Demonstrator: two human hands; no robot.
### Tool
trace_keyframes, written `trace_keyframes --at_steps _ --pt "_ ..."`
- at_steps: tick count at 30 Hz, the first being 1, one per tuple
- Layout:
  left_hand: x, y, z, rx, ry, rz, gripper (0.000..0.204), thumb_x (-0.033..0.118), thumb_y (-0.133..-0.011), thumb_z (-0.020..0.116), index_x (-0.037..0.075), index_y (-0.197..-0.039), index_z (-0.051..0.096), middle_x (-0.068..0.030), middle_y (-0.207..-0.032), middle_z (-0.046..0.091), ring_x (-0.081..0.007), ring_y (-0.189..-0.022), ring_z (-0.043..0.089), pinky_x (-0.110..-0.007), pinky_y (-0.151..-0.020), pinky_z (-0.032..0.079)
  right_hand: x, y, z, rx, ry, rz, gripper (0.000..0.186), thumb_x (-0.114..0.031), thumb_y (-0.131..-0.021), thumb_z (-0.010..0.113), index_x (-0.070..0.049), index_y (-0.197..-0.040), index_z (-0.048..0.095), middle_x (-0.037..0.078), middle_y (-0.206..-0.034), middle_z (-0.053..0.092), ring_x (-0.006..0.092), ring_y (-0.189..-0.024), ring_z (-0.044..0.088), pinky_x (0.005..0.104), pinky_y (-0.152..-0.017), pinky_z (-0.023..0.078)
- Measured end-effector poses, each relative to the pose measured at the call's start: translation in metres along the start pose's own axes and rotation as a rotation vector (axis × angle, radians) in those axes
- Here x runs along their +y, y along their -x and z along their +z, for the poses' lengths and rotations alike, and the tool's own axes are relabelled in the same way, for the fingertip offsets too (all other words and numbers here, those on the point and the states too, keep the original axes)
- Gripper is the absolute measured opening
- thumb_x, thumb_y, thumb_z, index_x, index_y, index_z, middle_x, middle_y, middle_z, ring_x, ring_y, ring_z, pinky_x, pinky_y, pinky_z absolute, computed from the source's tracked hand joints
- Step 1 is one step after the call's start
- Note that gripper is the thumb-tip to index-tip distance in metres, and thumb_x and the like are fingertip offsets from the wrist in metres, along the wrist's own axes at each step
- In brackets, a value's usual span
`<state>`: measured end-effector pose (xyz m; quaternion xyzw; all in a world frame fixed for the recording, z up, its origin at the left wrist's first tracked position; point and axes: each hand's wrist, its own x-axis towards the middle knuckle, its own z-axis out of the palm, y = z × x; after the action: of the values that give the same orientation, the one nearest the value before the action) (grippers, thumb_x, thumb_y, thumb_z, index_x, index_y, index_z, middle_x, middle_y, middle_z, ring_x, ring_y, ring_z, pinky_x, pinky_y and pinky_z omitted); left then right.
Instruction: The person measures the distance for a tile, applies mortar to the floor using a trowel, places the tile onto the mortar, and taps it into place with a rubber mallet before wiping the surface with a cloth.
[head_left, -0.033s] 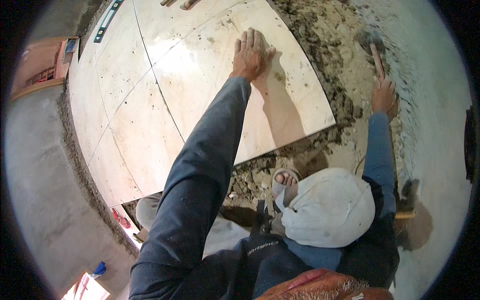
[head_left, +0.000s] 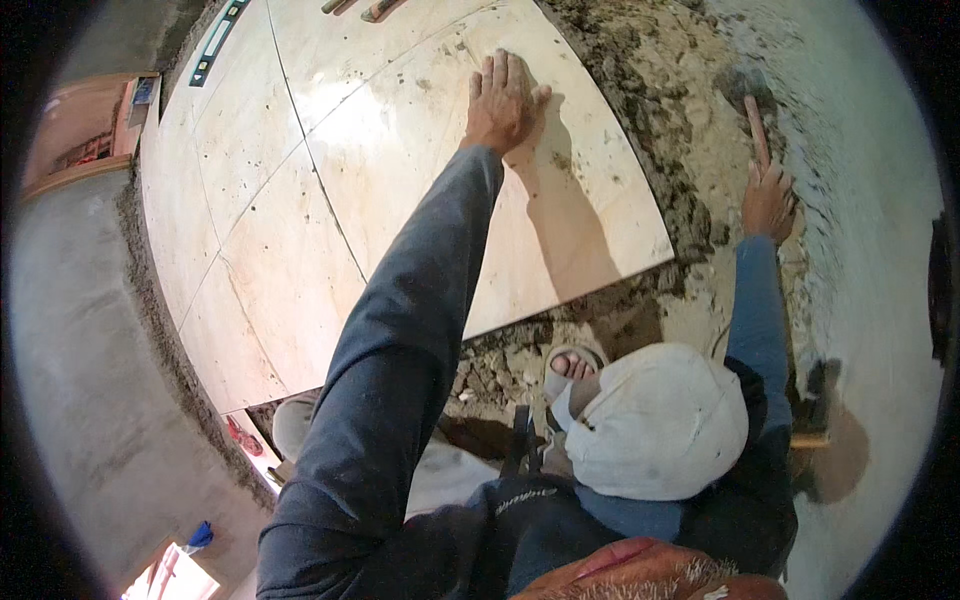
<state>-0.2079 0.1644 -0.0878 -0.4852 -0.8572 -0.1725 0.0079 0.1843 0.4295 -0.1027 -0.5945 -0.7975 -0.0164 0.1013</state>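
My left hand (head_left: pixel 500 105) lies flat on a large cream floor tile (head_left: pixel 400 165), fingers stretched and slightly apart. The tile is speckled with dark bits of mortar. To the right, my right hand (head_left: pixel 768 205) is wrapped round the wooden handle of a trowel (head_left: pixel 757 125). Its dark, mortar-coated blade rests at the strip between the mortar bed (head_left: pixel 655 130) and the grey wall (head_left: pixel 870 200). The exact outline of the blade blends into the mortar. Rough, lumpy mortar borders the tile along its right and near edges.
More laid tiles (head_left: pixel 255 310) reach left, with thin dark joints. A spirit level (head_left: pixel 215 45) lies at the far left, and wooden-handled tools (head_left: pixel 380 9) at the far edge. My sandalled foot (head_left: pixel 572 365) and bent knee (head_left: pixel 660 420) are close in front. A red tool (head_left: pixel 243 437) lies lower left.
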Motion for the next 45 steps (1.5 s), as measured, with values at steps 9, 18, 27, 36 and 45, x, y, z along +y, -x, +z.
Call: trace_keyframes --at_steps 9,18,27,36,45 --pt "-0.042 -0.142 0.017 0.014 -0.069 -0.141 0.076 0.050 -0.103 0.044 -0.004 -0.155 0.032 -0.0272 -0.162 0.030 -0.0448 -0.152 0.024 -0.056 -0.124 0.018 0.014 0.004 0.039 0.119 0.066 -0.076 0.055 -0.050 -0.107 0.046 -0.004 -0.138 0.051 0.021 -0.141 0.050 0.0404 -0.127 0.051 0.0552 -0.105 0.040" --pt "-0.107 -0.106 0.001 -0.041 0.030 0.118 0.088 0.061 -0.094 0.061 -0.005 -0.148 0.039 -0.0309 -0.154 0.038 -0.0494 -0.143 0.038 -0.060 -0.116 0.033 0.004 -0.001 0.023 -0.132 0.030 0.031 0.064 -0.050 -0.108 0.041 -0.004 -0.152 0.038 0.023 -0.158 0.033 0.0412 -0.145 0.035 0.0555 -0.114 0.038" --pt "-0.123 -0.034 -0.062 -0.283 -0.139 -0.134 0.146 0.089 -0.054 0.075 -0.003 -0.157 0.028 -0.0296 -0.163 0.026 -0.0461 -0.152 0.022 -0.057 -0.125 0.023 0.020 -0.011 0.016 0.069 0.260 -0.131 0.062 -0.052 -0.105 0.049 -0.002 -0.142 0.050 0.022 -0.141 0.053 0.0368 -0.131 0.052 0.0520 -0.108 0.042" --pt "-0.115 -0.036 -0.072 -0.373 -0.197 -0.208 0.140 0.086 -0.062 0.073 0.000 -0.160 0.023 -0.0261 -0.166 0.021 -0.0427 -0.155 0.018 -0.054 -0.127 0.018 -0.184 0.007 -0.091 -0.368 -0.810 -0.432 0.055 -0.053 -0.106 0.048 -0.001 -0.122 0.057 0.014 -0.098 0.064 0.0283 -0.087 0.062 0.0440 -0.079 0.050" --pt "-0.115 -0.036 -0.079 -0.416 -0.241 -0.249 0.141 0.085 -0.061 0.075 0.002 -0.161 0.021 -0.0225 -0.167 0.021 -0.0388 -0.156 0.018 -0.053 -0.126 0.019 -0.260 -0.007 -0.143 -0.433 -0.653 -0.521 0.056 -0.051 -0.103 0.053 0.003 -0.121 0.058 0.022 -0.087 0.067 0.0325 -0.075 0.063 0.0468 -0.074 0.050"
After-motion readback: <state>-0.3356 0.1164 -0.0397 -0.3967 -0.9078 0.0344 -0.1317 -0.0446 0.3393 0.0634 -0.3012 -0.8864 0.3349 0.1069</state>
